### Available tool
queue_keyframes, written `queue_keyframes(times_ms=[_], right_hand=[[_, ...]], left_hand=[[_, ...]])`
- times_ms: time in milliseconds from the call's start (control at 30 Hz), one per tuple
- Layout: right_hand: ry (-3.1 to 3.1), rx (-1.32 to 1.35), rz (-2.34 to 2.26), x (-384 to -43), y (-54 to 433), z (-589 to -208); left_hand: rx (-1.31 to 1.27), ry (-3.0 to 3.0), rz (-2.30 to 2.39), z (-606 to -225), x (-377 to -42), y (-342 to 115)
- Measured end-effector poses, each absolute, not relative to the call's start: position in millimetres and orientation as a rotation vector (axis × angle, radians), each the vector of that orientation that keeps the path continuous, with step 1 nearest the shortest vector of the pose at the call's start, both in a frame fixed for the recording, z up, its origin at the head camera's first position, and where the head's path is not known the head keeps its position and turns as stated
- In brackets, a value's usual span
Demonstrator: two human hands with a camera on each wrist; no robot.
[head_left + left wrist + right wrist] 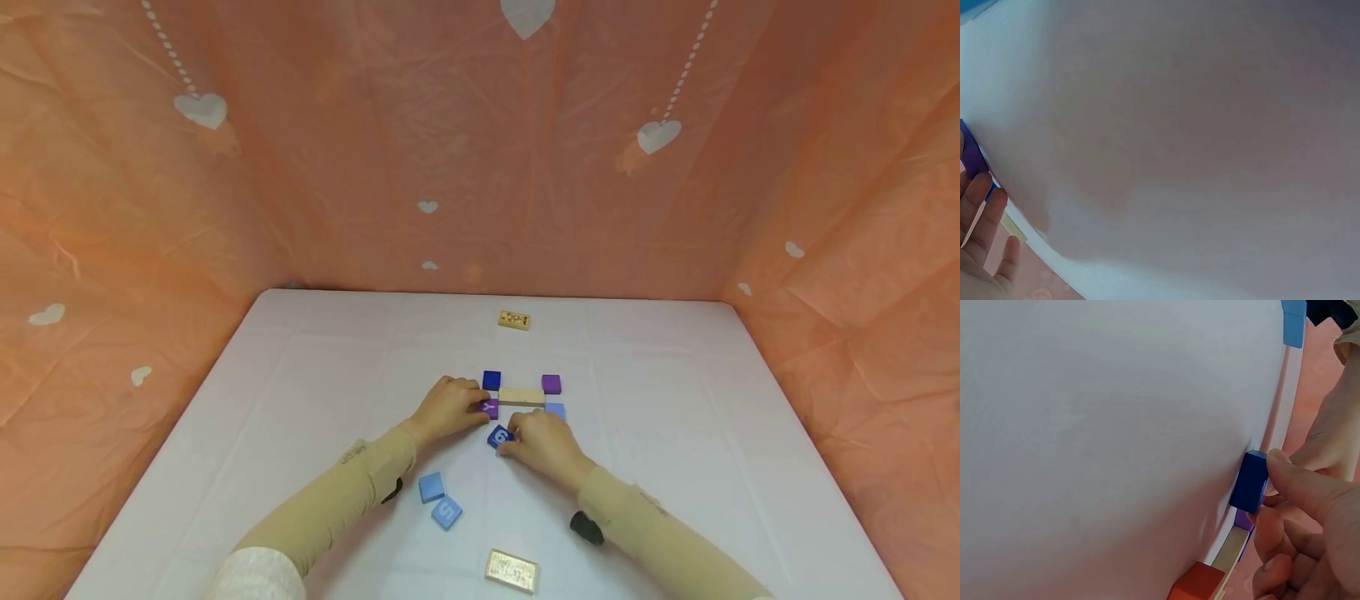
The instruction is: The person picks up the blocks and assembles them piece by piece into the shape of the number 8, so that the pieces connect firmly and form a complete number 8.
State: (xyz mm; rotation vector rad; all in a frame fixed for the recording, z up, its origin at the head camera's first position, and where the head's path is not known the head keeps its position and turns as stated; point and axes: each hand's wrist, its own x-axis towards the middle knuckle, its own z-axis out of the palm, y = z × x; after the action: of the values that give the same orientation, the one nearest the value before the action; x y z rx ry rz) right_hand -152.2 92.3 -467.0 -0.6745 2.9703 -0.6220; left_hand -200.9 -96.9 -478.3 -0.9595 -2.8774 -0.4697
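Note:
My left hand (452, 408) holds a purple square tile (490, 408) marked Y by its edges, at the left end of a pale wooden bar (521, 397). Just nearer, a dark blue tile (500, 436) with a white 6 or 9 is pinched between thumb and fingers of my right hand (546, 446). The right wrist view shows this blue tile (1250, 481) at the thumb tip, near the wooden bar. A plain dark blue tile (491, 380) and a purple tile (551, 383) lie past the bar's two ends. A light blue tile (556, 411) is partly hidden behind my right hand.
Two light blue tiles, one plain (431, 487) and one marked 5 (447, 512), lie nearer me. A gold bar (512, 571) rests at the front, another gold bar (513, 320) at the back. An orange-red block (1199, 582) shows low in the right wrist view.

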Motion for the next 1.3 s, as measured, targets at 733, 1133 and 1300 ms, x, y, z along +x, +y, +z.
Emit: queue_keyframes(times_ms=[733,1133,1300], right_hand=[[2.995,-0.651,-0.639,-154.9,90.1,-465.1],[2.999,-0.678,-0.652,-156.9,89.0,-466.6],[2.998,-0.687,-0.678,-158.0,88.4,-467.0]], left_hand=[[-0.947,-2.942,-0.552,-479.8,-203.1,-102.4],[-0.910,-2.990,-0.782,-481.5,-203.3,-108.8],[-0.911,-2.998,-0.820,-481.3,-204.2,-109.6]])
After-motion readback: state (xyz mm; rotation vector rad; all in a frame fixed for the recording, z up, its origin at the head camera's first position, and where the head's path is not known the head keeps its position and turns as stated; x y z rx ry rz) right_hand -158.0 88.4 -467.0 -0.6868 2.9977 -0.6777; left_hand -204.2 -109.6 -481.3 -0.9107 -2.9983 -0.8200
